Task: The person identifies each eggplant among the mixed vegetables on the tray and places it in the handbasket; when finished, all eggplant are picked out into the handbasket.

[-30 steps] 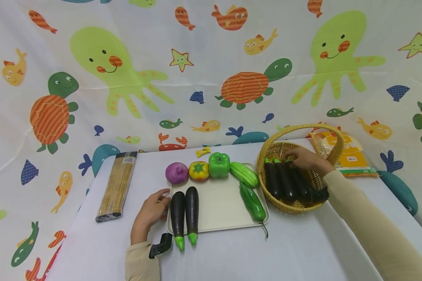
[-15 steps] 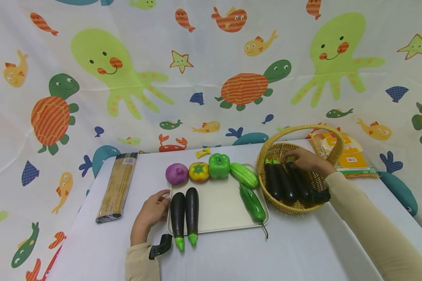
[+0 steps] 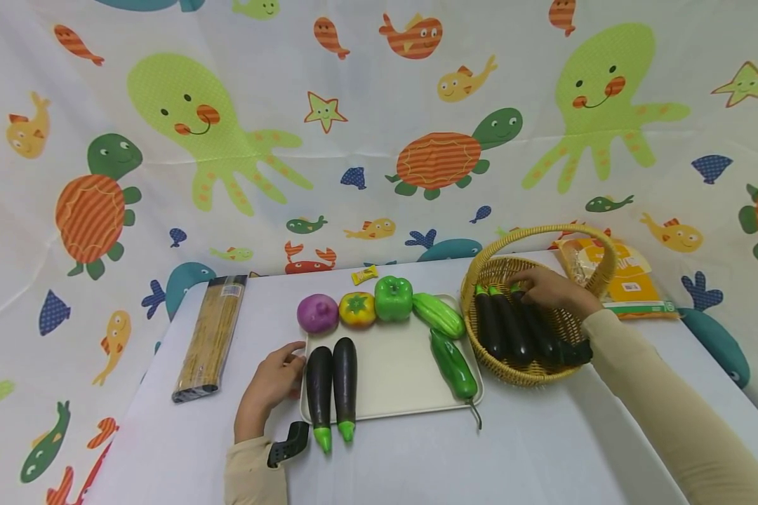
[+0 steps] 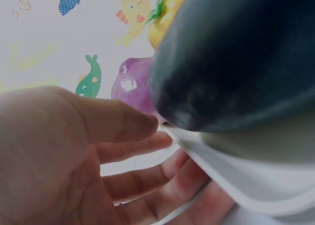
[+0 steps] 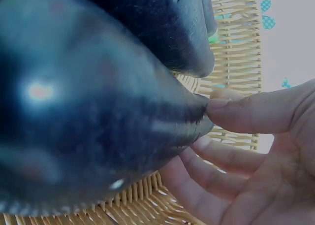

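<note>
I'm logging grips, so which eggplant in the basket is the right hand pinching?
The rightmost eggplant in the basket, head view: the right hand pinches its far end, while the other two eggplants lie untouched.

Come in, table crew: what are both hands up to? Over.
Right hand pinching an eggplant in the basket. Left hand at the left edge of the tray, fingers loose. Possibly in the way: the arched basket handle.

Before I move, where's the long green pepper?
In the head view, the long green pepper lies along the right side of the tray, left of the wicker basket and on the near side of the cucumber-like vegetable.
</note>
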### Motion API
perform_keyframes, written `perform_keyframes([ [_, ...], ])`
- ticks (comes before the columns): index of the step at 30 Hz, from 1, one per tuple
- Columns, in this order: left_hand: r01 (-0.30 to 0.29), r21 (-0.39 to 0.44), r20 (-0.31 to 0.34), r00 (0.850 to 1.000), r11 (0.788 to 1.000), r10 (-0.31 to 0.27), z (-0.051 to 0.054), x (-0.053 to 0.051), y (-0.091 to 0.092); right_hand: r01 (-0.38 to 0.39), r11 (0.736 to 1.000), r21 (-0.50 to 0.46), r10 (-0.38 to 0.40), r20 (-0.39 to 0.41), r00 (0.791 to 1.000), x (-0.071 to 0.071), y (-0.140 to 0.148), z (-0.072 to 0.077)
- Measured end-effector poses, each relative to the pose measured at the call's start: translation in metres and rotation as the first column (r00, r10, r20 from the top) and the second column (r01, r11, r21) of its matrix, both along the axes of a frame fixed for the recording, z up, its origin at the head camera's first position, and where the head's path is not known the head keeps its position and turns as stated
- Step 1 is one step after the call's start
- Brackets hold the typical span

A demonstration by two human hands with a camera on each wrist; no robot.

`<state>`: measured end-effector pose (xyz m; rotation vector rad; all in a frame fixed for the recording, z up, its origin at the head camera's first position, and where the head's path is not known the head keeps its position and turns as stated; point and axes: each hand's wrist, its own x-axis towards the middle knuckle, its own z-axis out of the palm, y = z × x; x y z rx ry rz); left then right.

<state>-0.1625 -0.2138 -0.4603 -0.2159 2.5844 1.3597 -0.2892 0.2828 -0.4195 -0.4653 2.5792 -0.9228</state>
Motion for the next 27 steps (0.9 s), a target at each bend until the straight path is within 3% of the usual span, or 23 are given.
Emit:
perform_keyframes([
  [18,0.003,0.001,0.013,1.000,1.000,-0.003,0.000,0.000,0.000,0.013,1.000,-0.005,-0.013,0.031,0.999,-0.002,0.002,-0.001],
  [23,0.002,-0.003,0.012,1.000,1.000,-0.002,0.001,0.001,0.000,0.038,0.996,0.084,-0.041,0.037,0.998,0.006,0.001,0.016],
  [27,-0.001,-0.007,0.011,1.000,1.000,0.001,0.000,0.001,0.000,-0.045,0.983,0.178,0.033,0.066,0.997,0.023,-0.006,0.036],
])
